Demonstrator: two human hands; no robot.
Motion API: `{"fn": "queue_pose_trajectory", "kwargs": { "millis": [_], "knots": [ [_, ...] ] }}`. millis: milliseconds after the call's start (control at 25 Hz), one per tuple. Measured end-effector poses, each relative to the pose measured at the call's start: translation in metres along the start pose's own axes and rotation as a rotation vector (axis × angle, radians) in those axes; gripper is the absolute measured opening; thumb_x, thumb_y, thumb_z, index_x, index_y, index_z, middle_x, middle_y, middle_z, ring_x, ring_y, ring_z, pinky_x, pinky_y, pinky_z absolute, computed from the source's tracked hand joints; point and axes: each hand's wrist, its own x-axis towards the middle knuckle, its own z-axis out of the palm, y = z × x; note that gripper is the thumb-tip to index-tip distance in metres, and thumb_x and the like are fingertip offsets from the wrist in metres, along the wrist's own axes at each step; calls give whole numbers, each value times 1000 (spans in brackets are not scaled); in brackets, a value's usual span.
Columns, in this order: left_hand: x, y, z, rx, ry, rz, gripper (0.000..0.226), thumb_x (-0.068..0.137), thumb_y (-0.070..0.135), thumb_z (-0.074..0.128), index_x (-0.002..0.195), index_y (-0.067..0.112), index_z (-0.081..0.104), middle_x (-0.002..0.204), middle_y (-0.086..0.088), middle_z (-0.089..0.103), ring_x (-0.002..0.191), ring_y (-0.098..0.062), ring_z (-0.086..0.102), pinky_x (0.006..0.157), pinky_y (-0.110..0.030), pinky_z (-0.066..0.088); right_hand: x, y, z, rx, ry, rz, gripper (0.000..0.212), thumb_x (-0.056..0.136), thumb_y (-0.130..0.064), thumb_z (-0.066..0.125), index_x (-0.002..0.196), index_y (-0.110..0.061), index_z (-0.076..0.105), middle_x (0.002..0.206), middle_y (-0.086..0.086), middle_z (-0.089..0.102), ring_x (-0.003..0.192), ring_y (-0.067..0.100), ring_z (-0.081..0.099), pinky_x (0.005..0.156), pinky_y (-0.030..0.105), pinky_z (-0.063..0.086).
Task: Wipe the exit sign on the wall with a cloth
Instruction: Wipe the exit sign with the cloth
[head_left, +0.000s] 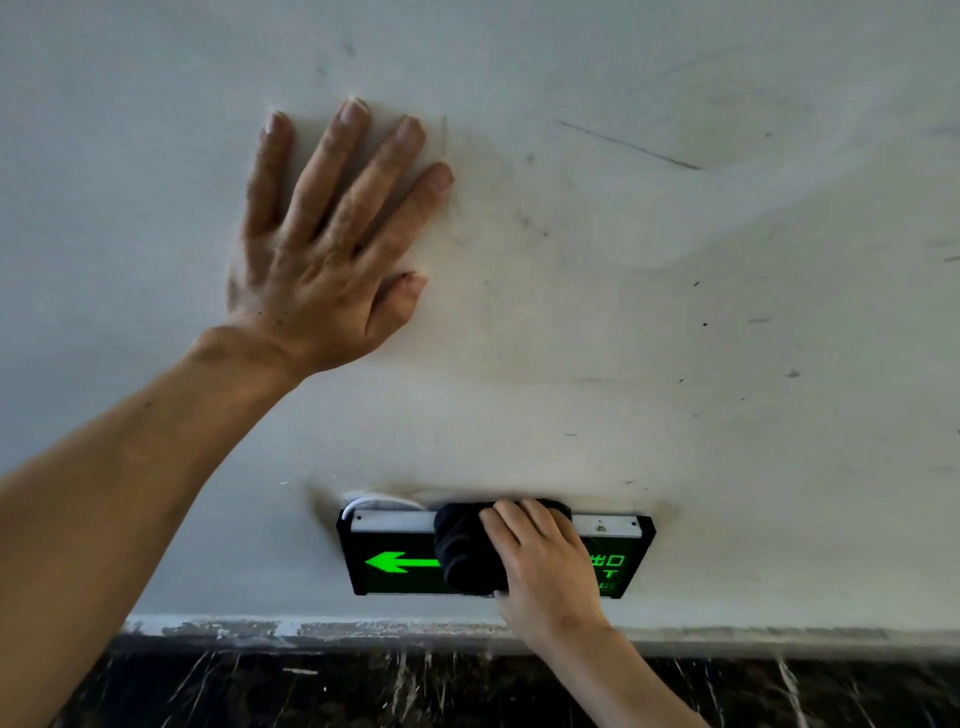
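Note:
A black exit sign (395, 564) with a lit green arrow and green letters hangs low on the white wall (675, 312), just above the skirting. My right hand (540, 561) presses a bunched black cloth (462, 545) against the sign's middle and top edge, covering part of the face. My left hand (332, 239) lies flat on the wall well above and left of the sign, fingers spread, holding nothing.
The wall is scuffed with dark marks and scratches. A white cable (374, 501) loops behind the sign's top left corner. Below the sign runs a paint-flecked edge and a dark marble skirting (415, 686) with white veins.

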Motion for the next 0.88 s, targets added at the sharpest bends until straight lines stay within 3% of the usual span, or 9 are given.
{"fn": "queue_pose_trajectory", "kwargs": {
  "millis": [440, 880],
  "knots": [
    [0, 0, 1, 3, 19, -1, 66, 95, 44, 39, 154, 16, 31, 156, -10, 29, 144, -36, 26, 112, -63, 22, -17, 53, -14, 56, 30, 58, 64, 44, -29, 85, 106, -24, 72, 107, -12, 68, 102, 17, 64, 86, 35, 56],
    [0, 0, -1, 0, 15, -4, 68, 94, 45, 41, 154, 15, 30, 156, -10, 29, 144, -36, 26, 113, -63, 22, -24, 68, -17, 109, 72, 183, 55, 46, -19, 89, 98, -23, 72, 101, -9, 69, 98, 22, 65, 76, 40, 54]
  ]
}}
